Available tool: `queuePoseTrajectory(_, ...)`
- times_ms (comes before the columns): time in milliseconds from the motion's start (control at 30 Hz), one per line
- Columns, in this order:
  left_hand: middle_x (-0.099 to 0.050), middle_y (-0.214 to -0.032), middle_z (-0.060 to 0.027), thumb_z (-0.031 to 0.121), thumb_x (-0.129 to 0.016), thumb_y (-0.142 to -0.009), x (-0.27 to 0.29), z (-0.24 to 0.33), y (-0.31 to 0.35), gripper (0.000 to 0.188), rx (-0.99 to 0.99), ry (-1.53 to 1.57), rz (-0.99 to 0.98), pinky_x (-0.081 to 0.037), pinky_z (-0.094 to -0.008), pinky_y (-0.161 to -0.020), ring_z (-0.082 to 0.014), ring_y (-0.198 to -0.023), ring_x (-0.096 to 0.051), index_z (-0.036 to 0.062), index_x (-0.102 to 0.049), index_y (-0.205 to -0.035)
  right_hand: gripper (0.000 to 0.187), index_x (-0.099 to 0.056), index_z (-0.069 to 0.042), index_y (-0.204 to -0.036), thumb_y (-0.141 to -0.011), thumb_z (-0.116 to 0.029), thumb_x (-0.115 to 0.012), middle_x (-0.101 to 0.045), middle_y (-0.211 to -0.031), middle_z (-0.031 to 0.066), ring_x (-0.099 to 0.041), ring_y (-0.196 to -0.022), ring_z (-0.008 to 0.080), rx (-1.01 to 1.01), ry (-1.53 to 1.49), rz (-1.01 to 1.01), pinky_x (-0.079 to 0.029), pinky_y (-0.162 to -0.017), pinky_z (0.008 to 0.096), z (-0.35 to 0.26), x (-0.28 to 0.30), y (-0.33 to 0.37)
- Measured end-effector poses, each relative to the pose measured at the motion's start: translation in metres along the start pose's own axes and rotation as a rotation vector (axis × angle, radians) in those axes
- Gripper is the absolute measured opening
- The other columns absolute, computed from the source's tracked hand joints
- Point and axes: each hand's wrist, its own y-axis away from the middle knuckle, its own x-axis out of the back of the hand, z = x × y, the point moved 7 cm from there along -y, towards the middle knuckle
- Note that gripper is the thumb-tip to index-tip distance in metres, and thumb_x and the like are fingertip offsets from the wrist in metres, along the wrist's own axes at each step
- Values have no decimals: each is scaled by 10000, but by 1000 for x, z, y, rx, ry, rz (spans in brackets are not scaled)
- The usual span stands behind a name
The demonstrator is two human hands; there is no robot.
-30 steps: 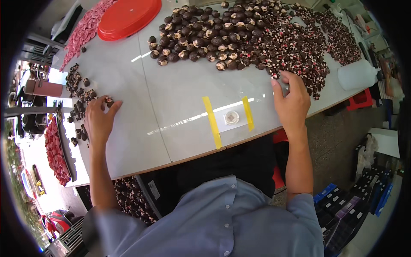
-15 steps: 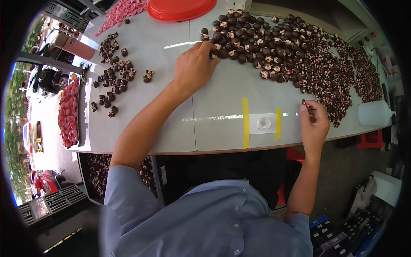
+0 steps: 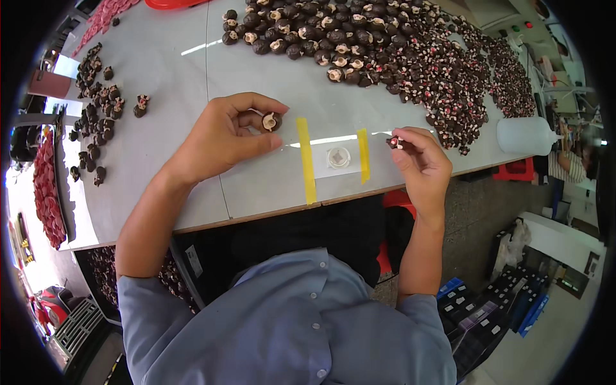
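Observation:
My left hand (image 3: 224, 135) pinches a dark brown round piece (image 3: 271, 122) between thumb and fingers; a cream-rimmed hollow faces up. In my right hand (image 3: 425, 163), thumb and fingertips grip a small dark brown piece (image 3: 396, 142) with pink and cream bits. Both hands are just above the grey table (image 3: 256, 186). Between them, a small round clear disc (image 3: 338, 158) sits on a white patch flanked by yellow tape strips (image 3: 307, 160). Beyond the hands lies a heap of similar round pieces (image 3: 333, 38), merging on the right into a heap of small pieces (image 3: 449, 83).
Several dark pieces with pinkish tops (image 3: 96, 115) stand at the left. Pink pieces fill a tray (image 3: 48, 192) at the far left. A red lid (image 3: 173, 3) lies at the back, a white bottle (image 3: 526, 136) at the right. Below the table edge is a bin of dark pieces (image 3: 102, 273).
My left hand has come back from the heap toward the taped spot, with a round piece now visible in it. My right hand has moved left, still holding its small piece. The view has shifted.

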Motion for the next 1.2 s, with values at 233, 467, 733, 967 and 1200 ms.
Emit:
queuePoseTrajectory(233, -700, -1031, -32, -16, -797, -926, -11, 6, 6, 382, -3, -162, -18, -575, -248, -839, -78, -901, -661, -30, -692, -1293, 327, -741, 43, -1183, -863, 112, -749, -740, -1174, 154, -713, -1042, 212, 207, 399, -199, -578, -883, 320, -48, -30, -2)
queuePoseTrajectory(467, -703, -1009, -82, -20, -792, -911, -15, 7, 15, 297, -317, -226, -30, -614, -295, -774, -152, -882, -714, -23, -726, -1201, 359, -759, 27, -1120, -772, 102, -805, -755, -1107, 155, -718, -997, 307, 337, 597, -342, -580, -862, 381, -66, -64, -13)
queuePoseTrajectory(733, -704, -1022, -117, -11, -824, -869, -21, 12, 20, 317, -326, -270, -41, -627, -322, -764, -198, -873, -739, -27, -722, -1168, 333, -771, 16, -1091, -766, 73, -812, -757, -1081, 133, -701, -970, 305, 366, 706, -386, -566, -839, 386, -71, -75, -16)
queuePoseTrajectory(967, -705, -1016, -108, -6, -844, -847, -23, 11, 20, 320, -339, -274, -61, -621, -328, -758, -194, -851, -734, -28, -711, -1137, 327, -776, 2, -1093, -770, 45, -811, -750, -1065, 119, -683, -943, 302, 407, 785, -400, -549, -811, 397, -75, -78, -16)
queuePoseTrajectory(1200, -703, -1020, -104, -2, -849, -844, -26, 10, 20, 326, -348, -270, -77, -620, -328, -750, -197, -846, -733, -25, -719, -1142, 327, -774, 3, -1092, -769, 37, -811, -746, -1059, 118, -674, -932, 306, 416, 787, -390, -544, -808, 399, -77, -78, -16)
